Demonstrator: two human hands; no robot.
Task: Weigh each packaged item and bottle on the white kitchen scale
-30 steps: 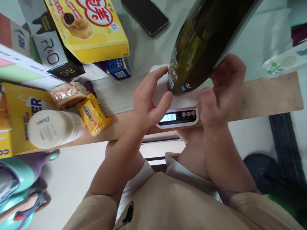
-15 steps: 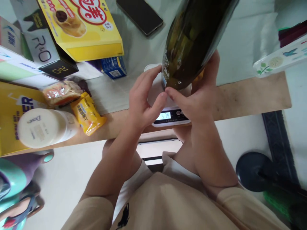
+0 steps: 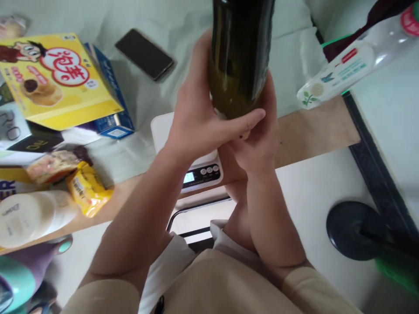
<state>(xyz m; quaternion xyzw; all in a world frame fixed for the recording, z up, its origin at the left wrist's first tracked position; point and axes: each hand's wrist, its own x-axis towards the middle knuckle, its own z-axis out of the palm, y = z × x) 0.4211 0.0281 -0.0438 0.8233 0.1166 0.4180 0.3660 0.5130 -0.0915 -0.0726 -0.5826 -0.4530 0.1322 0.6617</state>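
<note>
A dark green glass bottle point(image 3: 240, 65) stands nearly upright between my two hands, its top cut off by the upper edge of the view. My left hand point(image 3: 203, 117) wraps its left side, with the thumb laid across the front near the base. From the right and below, my right hand point(image 3: 258, 135) grips the lower part; some of its fingers are hidden behind the bottle. Left of the bottle lies a white digital kitchen scale point(image 3: 163, 126) with a lit display, partly covered by my left hand and forearm. Nothing rests on the part of its plate that shows.
A black phone point(image 3: 144, 54) lies on the pale cloth. At left are a yellow snack box point(image 3: 62, 78), a blue box point(image 3: 114, 124), a yellow packet point(image 3: 87, 188) and a white Dove container point(image 3: 36, 218). A clear plastic bottle point(image 3: 353, 61) lies at right.
The green bottle has come off the scale and moved to its right, held in both hands. My left hand now wraps round it. The view has shifted to the right.
</note>
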